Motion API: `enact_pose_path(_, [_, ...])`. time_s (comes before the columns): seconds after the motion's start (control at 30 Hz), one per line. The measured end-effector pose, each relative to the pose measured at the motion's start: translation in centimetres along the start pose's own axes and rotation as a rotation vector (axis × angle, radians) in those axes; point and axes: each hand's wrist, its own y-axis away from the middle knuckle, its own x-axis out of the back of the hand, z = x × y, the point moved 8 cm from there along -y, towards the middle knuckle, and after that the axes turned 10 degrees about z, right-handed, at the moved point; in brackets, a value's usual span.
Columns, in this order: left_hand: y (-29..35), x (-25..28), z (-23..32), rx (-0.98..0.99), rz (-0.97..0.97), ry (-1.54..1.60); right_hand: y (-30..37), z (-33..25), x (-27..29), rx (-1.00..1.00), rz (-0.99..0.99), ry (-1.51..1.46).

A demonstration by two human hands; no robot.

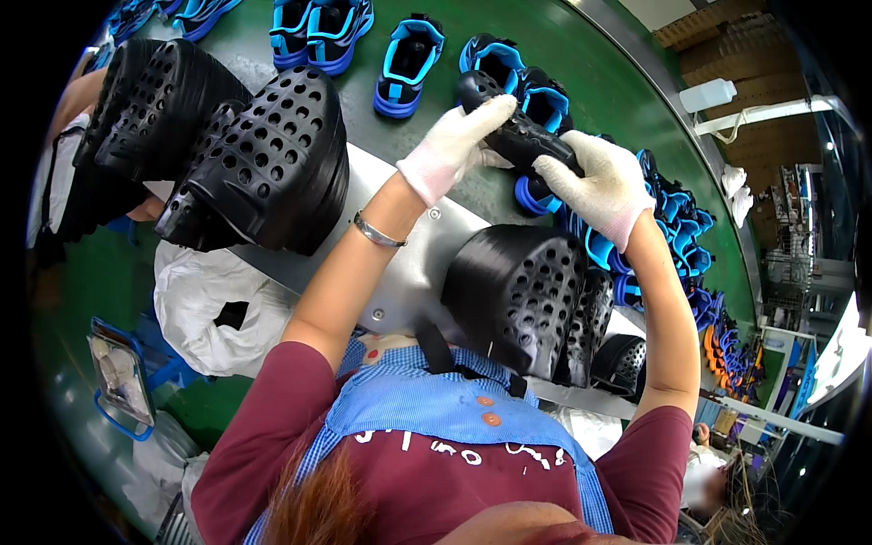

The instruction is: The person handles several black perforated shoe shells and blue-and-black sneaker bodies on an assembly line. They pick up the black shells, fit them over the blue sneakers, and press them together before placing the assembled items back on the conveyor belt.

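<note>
Between my two white-gloved hands, over the row of shoes, is a black plastic shoe tree [531,143]. My left hand [461,145] is closed on its left end, thumb on top. Its right end is gripped by my right hand [601,184], thumb and fingers closed around it. Just behind it stand black and blue sneakers [495,59], partly hidden by the piece and my hands. Nested stacks of similar black perforated shoe trees lie to the left [272,145] and near my right forearm [518,291].
Metal sheeting [391,272] lies under the stacks, beside a green work surface [472,191]. More sneakers [409,64] line the far side and continue right. A white cloth bag [213,318] hangs at the left. Another person's arm [80,102] shows at the far left.
</note>
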Motion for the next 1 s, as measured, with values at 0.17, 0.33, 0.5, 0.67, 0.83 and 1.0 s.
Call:
enact_pose_path(0.17, [-3.1,3.7,1.0,-0.432,0.206,-0.826,-3.9,3.7,-1.4,-0.238,-0.097,0.085])
enact_pose_path(0.33, [-6.7,4.2,-1.6,-0.499,0.226,-1.348,-7.5,7.1,-4.6,-0.348,-0.228,0.011])
enact_pose_path(0.5, [-4.6,3.8,-1.8,-0.645,0.197,-1.294,-10.9,5.9,-5.1,-0.392,-0.422,0.032])
enact_pose_path(0.67, [-3.8,4.6,-2.3,-0.552,0.199,-1.314,-12.5,2.2,-9.4,-0.156,-0.334,0.362])
enact_pose_path(0.83, [-5.7,5.6,-3.2,-0.149,0.102,-1.544,-13.7,0.9,-15.5,0.025,-0.316,0.55])
enact_pose_path(1.0, [-7.9,6.1,-2.9,0.08,0.01,-1.624,-15.8,1.6,-16.8,0.012,-0.32,0.595])
